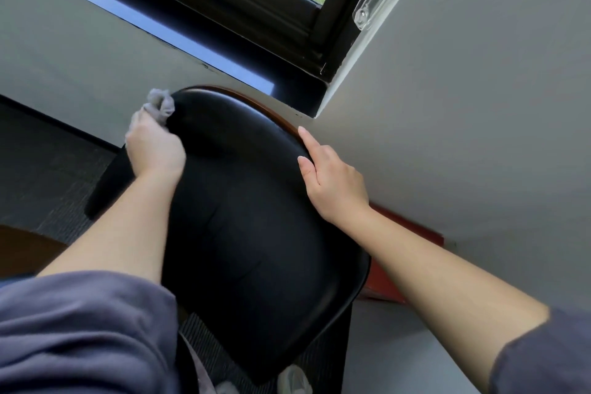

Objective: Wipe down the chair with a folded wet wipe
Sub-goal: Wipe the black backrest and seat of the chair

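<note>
A black padded chair (252, 221) with a brown wooden rim fills the middle of the head view. My left hand (153, 147) is at its upper left edge, shut on a crumpled grey wet wipe (160, 103) that presses against the cushion's corner. My right hand (332, 179) rests on the chair's right edge, its fingers laid along the rim and gripping it. A black armrest (108, 182) sticks out to the left below my left hand.
A grey wall (463, 137) stands close on the right, with a dark window frame (287, 25) and sill above the chair. A reddish-brown panel (403, 233) lies behind the chair's right side. Dark carpet (48, 169) covers the floor on the left.
</note>
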`<act>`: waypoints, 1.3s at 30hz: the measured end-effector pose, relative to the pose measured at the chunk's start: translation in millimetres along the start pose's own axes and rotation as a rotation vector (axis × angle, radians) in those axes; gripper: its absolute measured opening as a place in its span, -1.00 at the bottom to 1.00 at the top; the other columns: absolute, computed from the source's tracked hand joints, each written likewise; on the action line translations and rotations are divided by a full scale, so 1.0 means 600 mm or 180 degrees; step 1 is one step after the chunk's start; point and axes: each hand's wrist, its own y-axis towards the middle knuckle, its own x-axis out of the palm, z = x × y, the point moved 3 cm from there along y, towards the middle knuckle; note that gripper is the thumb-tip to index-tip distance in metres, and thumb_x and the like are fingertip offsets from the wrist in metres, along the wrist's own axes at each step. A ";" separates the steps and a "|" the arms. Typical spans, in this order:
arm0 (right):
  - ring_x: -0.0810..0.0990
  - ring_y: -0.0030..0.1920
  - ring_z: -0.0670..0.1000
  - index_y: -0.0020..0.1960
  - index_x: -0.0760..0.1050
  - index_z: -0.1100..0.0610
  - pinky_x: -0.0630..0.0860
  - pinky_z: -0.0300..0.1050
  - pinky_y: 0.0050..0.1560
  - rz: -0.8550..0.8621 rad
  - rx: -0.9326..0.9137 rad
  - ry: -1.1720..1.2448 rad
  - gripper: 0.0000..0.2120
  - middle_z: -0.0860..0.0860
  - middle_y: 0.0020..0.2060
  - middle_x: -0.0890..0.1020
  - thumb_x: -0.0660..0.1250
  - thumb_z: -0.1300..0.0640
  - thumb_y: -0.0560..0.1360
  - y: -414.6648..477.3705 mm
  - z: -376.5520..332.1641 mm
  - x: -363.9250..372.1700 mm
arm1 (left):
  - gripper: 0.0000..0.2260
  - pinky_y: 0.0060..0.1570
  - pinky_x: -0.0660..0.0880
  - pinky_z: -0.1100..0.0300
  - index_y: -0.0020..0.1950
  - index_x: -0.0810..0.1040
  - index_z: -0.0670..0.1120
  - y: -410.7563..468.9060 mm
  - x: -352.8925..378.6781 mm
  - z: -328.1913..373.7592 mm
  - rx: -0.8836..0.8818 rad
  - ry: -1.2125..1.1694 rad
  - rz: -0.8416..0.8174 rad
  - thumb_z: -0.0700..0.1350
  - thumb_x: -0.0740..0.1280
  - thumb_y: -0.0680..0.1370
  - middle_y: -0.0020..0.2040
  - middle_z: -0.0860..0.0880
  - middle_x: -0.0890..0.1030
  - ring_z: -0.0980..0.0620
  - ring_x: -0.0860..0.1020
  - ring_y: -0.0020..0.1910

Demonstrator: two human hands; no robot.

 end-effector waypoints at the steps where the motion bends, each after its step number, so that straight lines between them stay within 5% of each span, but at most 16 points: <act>1: 0.55 -0.06 0.09 0.56 -0.03 -0.18 0.45 -0.01 -0.16 0.0016 0.0007 -0.0031 -0.52 -0.04 0.12 0.48 -0.05 -0.10 0.65 -0.001 0.000 0.002 | -0.74 0.21 0.32 -0.06 0.21 0.45 -0.30 -0.001 -0.005 -0.015 -0.0111 0.0015 -0.0023 -0.32 0.10 0.58 0.26 -0.29 0.48 -0.30 0.43 0.25; 4: 0.53 -0.09 0.08 0.56 -0.03 -0.15 0.39 -0.05 -0.21 0.0058 -0.0001 -0.0194 -0.52 -0.03 0.13 0.47 -0.06 -0.09 0.66 0.002 0.004 0.000 | -0.60 0.39 0.26 -0.03 0.37 0.39 -0.30 -0.027 0.025 -0.001 -0.0094 -0.0305 0.0110 -0.40 0.06 0.54 0.43 -0.23 0.38 -0.23 0.31 0.43; 8: 0.53 -0.10 0.06 0.57 -0.03 -0.14 0.42 -0.04 -0.20 0.0048 -0.0023 -0.0197 -0.52 -0.03 0.12 0.47 -0.06 -0.09 0.66 0.000 0.004 -0.004 | -0.39 0.54 0.03 0.11 0.57 0.11 -0.26 -0.086 0.055 0.046 0.0993 -0.0370 0.0248 -0.49 0.03 0.51 0.58 -0.21 0.11 -0.10 0.04 0.58; 14: 0.54 -0.04 0.11 0.56 -0.02 -0.15 0.47 0.02 -0.10 0.0098 -0.0038 -0.0084 -0.52 -0.02 0.12 0.48 -0.05 -0.09 0.66 0.007 0.001 -0.019 | -0.39 0.56 -0.03 0.07 0.58 0.11 -0.24 -0.082 0.048 0.063 0.0870 -0.0521 0.0215 -0.49 0.04 0.52 0.58 -0.23 0.08 -0.13 0.03 0.58; 18: 0.54 0.01 0.13 0.56 -0.02 -0.15 0.48 0.04 -0.04 0.0052 -0.0059 -0.0033 -0.52 -0.03 0.14 0.48 -0.05 -0.08 0.66 0.004 -0.001 -0.018 | -0.49 0.52 0.12 -0.08 0.51 0.22 -0.34 -0.160 0.069 0.039 0.2337 -0.0268 -0.0099 -0.50 0.13 0.54 0.53 -0.31 0.19 -0.21 0.14 0.55; 20: 0.54 0.03 0.14 0.56 -0.02 -0.15 0.45 0.03 -0.03 0.0055 -0.0052 -0.0004 -0.52 -0.03 0.15 0.48 -0.06 -0.08 0.66 0.006 0.000 -0.018 | -0.51 0.50 0.17 -0.10 0.48 0.26 -0.36 -0.149 0.066 0.022 0.2644 -0.0179 -0.0120 -0.50 0.14 0.54 0.50 -0.33 0.24 -0.24 0.20 0.52; 24: 0.53 0.08 0.13 0.56 -0.01 -0.16 0.45 0.04 0.03 0.0010 -0.0081 0.0140 -0.53 -0.03 0.18 0.48 -0.04 -0.06 0.66 0.004 0.005 -0.018 | -0.48 0.53 0.10 -0.10 0.51 0.20 -0.36 -0.197 0.083 0.065 0.1859 -0.0605 -0.0056 -0.47 0.08 0.53 0.53 -0.32 0.19 -0.22 0.13 0.55; 27: 0.47 0.24 0.07 0.56 0.05 -0.12 0.40 0.03 0.23 -0.0216 -0.0109 0.0618 -0.53 -0.02 0.28 0.47 -0.01 0.02 0.66 0.015 0.014 -0.019 | -0.51 0.51 0.15 -0.11 0.49 0.26 -0.36 -0.272 0.096 0.062 0.2474 -0.0604 -0.0377 -0.51 0.17 0.54 0.52 -0.31 0.22 -0.22 0.17 0.54; 30: 0.25 0.47 -0.08 0.55 0.13 -0.02 0.15 -0.20 0.45 -0.0522 -0.0169 0.1497 -0.54 -0.05 0.47 0.32 0.03 0.16 0.66 0.019 0.030 -0.025 | -0.53 0.51 0.16 -0.09 0.47 0.27 -0.37 -0.265 0.084 0.044 0.3005 -0.0442 -0.0545 -0.50 0.16 0.55 0.50 -0.33 0.24 -0.25 0.20 0.52; 35: 0.18 0.45 -0.22 0.53 0.19 0.04 0.08 -0.45 0.40 -0.0824 -0.0134 0.2003 -0.55 -0.09 0.50 0.26 0.04 0.25 0.66 0.022 0.045 -0.033 | -0.53 0.54 0.11 0.01 0.48 0.28 -0.34 -0.329 0.091 0.079 0.2299 -0.0735 -0.0464 -0.48 0.18 0.57 0.52 -0.27 0.22 -0.17 0.16 0.54; 39: 0.23 0.46 -0.15 0.51 0.23 -0.01 0.12 -0.22 0.49 -0.0857 0.0000 0.2137 -0.55 -0.08 0.47 0.31 0.06 0.25 0.65 0.020 0.052 -0.034 | -0.52 0.47 0.25 -0.08 0.46 0.34 -0.30 -0.419 0.093 0.034 0.3545 -0.0548 -0.0970 -0.49 0.21 0.54 0.50 -0.23 0.28 -0.16 0.24 0.52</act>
